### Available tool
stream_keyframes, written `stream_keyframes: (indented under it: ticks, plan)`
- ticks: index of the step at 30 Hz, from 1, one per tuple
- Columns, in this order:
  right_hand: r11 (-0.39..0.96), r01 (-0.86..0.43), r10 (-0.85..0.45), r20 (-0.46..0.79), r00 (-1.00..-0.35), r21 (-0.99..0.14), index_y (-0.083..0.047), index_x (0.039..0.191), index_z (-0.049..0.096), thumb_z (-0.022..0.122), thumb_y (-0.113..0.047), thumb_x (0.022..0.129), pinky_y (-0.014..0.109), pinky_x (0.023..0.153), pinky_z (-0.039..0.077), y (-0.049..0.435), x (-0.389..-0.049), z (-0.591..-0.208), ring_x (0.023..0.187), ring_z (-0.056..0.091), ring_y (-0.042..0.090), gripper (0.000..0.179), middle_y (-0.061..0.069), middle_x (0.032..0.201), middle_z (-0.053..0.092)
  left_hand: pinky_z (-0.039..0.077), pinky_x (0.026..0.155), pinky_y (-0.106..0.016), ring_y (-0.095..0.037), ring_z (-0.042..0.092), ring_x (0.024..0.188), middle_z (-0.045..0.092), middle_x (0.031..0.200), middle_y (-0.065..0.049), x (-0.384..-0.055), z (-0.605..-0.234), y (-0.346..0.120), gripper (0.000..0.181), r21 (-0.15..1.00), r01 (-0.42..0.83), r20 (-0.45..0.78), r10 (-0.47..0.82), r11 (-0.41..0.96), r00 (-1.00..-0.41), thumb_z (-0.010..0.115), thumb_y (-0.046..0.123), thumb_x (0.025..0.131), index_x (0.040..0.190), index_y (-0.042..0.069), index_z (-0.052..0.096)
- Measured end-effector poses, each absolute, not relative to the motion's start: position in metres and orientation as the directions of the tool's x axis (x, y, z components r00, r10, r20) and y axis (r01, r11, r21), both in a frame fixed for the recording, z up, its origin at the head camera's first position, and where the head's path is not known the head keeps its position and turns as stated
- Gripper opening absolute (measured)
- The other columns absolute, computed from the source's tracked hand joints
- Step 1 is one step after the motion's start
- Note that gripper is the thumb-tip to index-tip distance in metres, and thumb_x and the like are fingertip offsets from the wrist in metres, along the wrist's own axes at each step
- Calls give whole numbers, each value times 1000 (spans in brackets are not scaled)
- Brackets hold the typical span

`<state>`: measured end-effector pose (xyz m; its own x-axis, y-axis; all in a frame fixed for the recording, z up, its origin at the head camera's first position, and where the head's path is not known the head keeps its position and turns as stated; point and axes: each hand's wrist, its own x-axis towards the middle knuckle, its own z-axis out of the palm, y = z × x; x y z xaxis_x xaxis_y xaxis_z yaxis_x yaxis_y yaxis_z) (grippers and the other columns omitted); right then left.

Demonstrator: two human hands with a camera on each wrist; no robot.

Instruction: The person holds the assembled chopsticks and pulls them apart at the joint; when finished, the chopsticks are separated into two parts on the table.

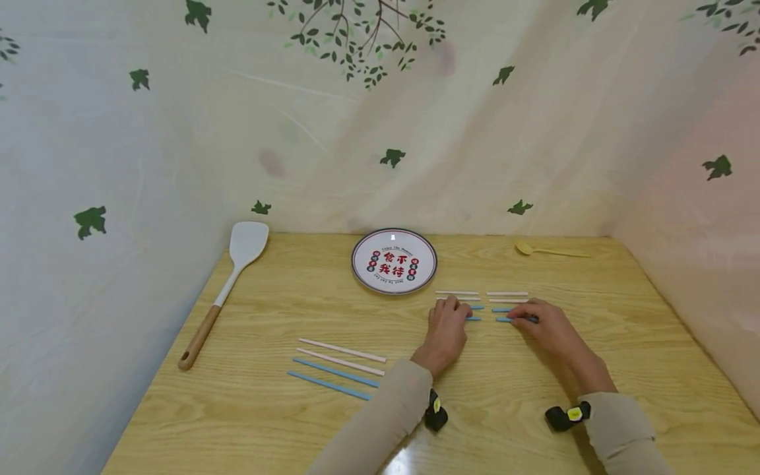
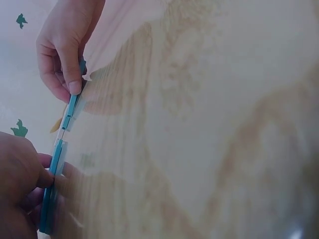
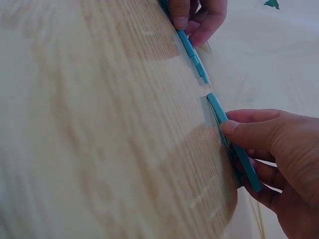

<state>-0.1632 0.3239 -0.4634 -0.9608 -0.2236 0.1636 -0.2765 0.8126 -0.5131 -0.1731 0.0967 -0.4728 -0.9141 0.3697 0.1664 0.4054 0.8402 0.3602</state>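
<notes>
Near the table's right middle, my left hand [image 1: 449, 331] pinches a short blue chopstick piece [image 2: 50, 194] between thumb and fingers, low at the tabletop. Facing it, my right hand [image 1: 549, 324] pinches another short blue chopstick piece [image 3: 244, 162], tilted slightly in the right wrist view. A small gap separates the two pieces' near ends. Just behind lies another pair of short blue pieces, the right one [image 1: 501, 309] partly covered by fingers. Beyond them are short white chopstick pieces [image 1: 507, 293] in two columns.
Longer chopsticks, two whitish [image 1: 341, 349] and two blue [image 1: 335, 372], lie left of my left forearm, which hides some ends. A round printed plate [image 1: 394, 282] stands at the back. A white spatula [image 1: 248, 244] lies far left, a yellow spoon [image 1: 525, 249] back right. Curtains border the table.
</notes>
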Motion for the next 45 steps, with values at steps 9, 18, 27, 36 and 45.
stream_keyframes:
  ticks: [9, 18, 27, 36, 45]
  plan:
    - [808, -304, -235, 197, -952, -504, -14, 95, 74, 70, -8, 86, 27, 68, 46, 323, -163, -466, 78, 54, 11, 12, 1, 91, 63, 38, 83, -27, -14, 45, 98, 49, 104, 5, -172, -470, 97, 27, 354, 396, 144, 369, 847, -918, 66, 7, 86, 108, 22, 65]
    - [804, -316, -234, 221, -947, -503, -13, 94, 75, 71, -8, 85, 25, 66, 45, 322, -163, -466, 75, 51, 8, 11, -1, 87, 62, 38, 84, -28, -15, 45, 100, 49, 106, 5, -171, -471, 97, 28, 321, 391, 139, 365, 863, -921, 65, 8, 87, 111, 22, 64]
    - [808, -373, -251, 307, -918, -456, -10, 95, 74, 72, -4, 83, 36, 73, 48, 320, -161, -462, 85, 58, 22, 13, 3, 90, 65, 40, 84, -29, -15, 45, 100, 49, 109, 4, -159, -457, 102, 22, 232, 395, 189, 357, 889, -915, 57, 19, 94, 116, 23, 61]
    - [797, -452, -292, 399, -869, -402, -9, 95, 72, 73, 3, 78, 39, 71, 50, 305, -161, -446, 83, 60, 23, 21, 3, 89, 63, 42, 85, -28, -13, 46, 99, 50, 108, 5, -144, -429, 95, 17, 311, 421, 241, 357, 852, -902, 57, 29, 95, 110, 23, 62]
    - [766, -438, -289, 355, -889, -471, -7, 100, 72, 71, -4, 83, 42, 75, 52, 284, -155, -439, 91, 59, 25, 17, 3, 96, 63, 41, 82, -27, -13, 47, 96, 52, 105, 4, -139, -422, 63, 15, 415, 405, 239, 332, 815, -912, 59, 27, 94, 107, 19, 63]
